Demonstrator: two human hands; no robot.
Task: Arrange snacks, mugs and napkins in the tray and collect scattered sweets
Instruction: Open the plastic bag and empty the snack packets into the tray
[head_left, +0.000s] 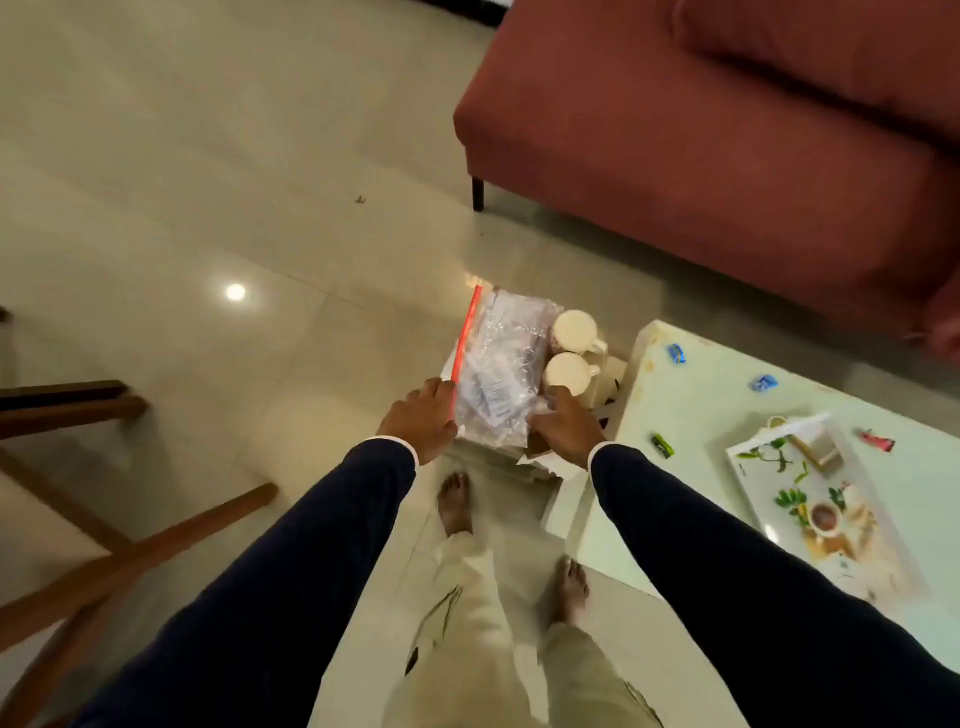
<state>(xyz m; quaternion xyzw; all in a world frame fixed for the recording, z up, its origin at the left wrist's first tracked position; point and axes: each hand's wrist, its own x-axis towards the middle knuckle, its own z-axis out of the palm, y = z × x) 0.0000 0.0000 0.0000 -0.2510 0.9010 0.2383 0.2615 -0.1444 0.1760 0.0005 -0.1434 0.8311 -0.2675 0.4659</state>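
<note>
Both my hands hold a white flat box (617, 370) in front of me, above the floor. My left hand (421, 415) grips its left near edge and my right hand (563, 427) grips its right near edge. On the box lie a clear zip bag (498, 364) with a red seal and two cream mugs (574, 328) (566, 371). To the right, a floral serving tray (740, 460) sits on the pale low table (691, 405). Wrapped sweets lie scattered on the table: two blue (676, 354) (762, 383), one green (662, 445), one red (878, 440).
A dark-red sofa (701, 156) stands beyond the table at the upper right. Wooden furniture legs (135, 551) cross the floor at the left. A small tan item (826, 449) rests in the tray's far corner. My bare feet stand on glossy tiles (234, 208).
</note>
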